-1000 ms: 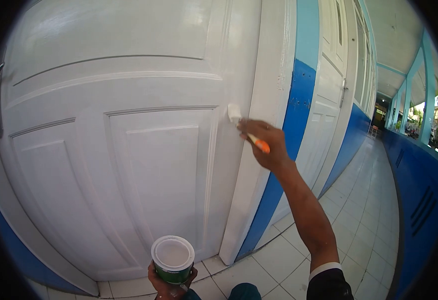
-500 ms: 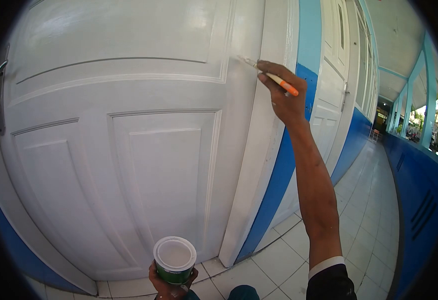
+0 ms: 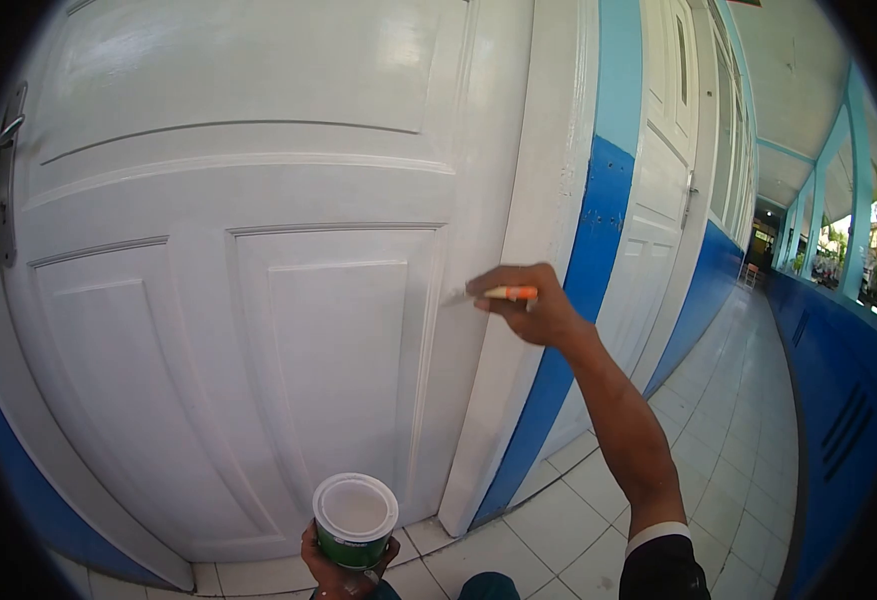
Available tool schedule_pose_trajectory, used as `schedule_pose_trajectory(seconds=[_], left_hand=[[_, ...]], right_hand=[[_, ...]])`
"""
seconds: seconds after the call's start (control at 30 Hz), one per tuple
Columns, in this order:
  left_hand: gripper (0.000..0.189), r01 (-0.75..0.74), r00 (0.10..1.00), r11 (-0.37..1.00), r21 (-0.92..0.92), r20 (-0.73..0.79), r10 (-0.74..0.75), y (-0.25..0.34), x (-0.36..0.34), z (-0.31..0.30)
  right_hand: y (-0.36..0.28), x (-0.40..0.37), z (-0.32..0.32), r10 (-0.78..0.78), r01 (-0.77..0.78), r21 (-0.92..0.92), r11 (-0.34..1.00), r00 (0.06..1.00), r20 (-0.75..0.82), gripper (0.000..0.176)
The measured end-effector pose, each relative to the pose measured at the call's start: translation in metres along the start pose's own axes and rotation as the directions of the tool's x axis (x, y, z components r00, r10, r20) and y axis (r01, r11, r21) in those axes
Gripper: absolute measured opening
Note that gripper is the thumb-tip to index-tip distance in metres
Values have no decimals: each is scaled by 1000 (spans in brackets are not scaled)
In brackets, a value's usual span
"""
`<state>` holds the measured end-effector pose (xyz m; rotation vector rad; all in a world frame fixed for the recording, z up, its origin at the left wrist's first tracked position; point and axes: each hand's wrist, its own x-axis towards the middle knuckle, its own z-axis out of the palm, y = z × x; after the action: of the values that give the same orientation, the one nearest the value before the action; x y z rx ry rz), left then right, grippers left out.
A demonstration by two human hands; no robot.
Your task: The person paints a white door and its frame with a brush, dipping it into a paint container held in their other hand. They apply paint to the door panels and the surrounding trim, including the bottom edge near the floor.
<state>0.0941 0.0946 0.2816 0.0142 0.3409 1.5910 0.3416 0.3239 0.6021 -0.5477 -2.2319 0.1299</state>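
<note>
My right hand is closed around a paintbrush with an orange handle end. Its bristles point left, close to the right edge strip of the white panelled door, beside the lower panel's moulding. Low in the view, my left hand wraps around a green paint can from below. The can is upright with its white rim facing up, and pale paint shows inside.
A white door frame borders the door on the right, next to a blue wall strip. The metal door handle is at the far left. A tiled corridor runs back on the right along a blue parapet.
My right hand has moved the paintbrush down and slightly left along the door's right edge strip. My left hand with the can stays nearly in place.
</note>
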Motion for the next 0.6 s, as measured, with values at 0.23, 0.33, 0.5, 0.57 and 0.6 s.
schedule_pose_trajectory(seconds=[0.23,0.33,0.5,0.57,0.6], left_hand=[[74,-91,994,991,98,-57,97,-2,-2,3],[75,-104,992,987,123,-57,111,-1,-6,5],[77,-29,999,999,27,-45,30,2,-5,1],[77,-33,998,999,22,-55,34,3,-6,-1],[78,-36,999,999,32,-31,37,4,-5,-5]], right_hand=[[-15,71,-41,-443,338,-289,896,730,-521,22],[9,10,11,-451,319,-388,865,833,-320,29],[50,-140,121,-274,269,-362,892,961,39,47],[57,-180,140,-136,189,-281,941,971,198,46],[58,-179,138,-75,147,-244,959,956,283,45]])
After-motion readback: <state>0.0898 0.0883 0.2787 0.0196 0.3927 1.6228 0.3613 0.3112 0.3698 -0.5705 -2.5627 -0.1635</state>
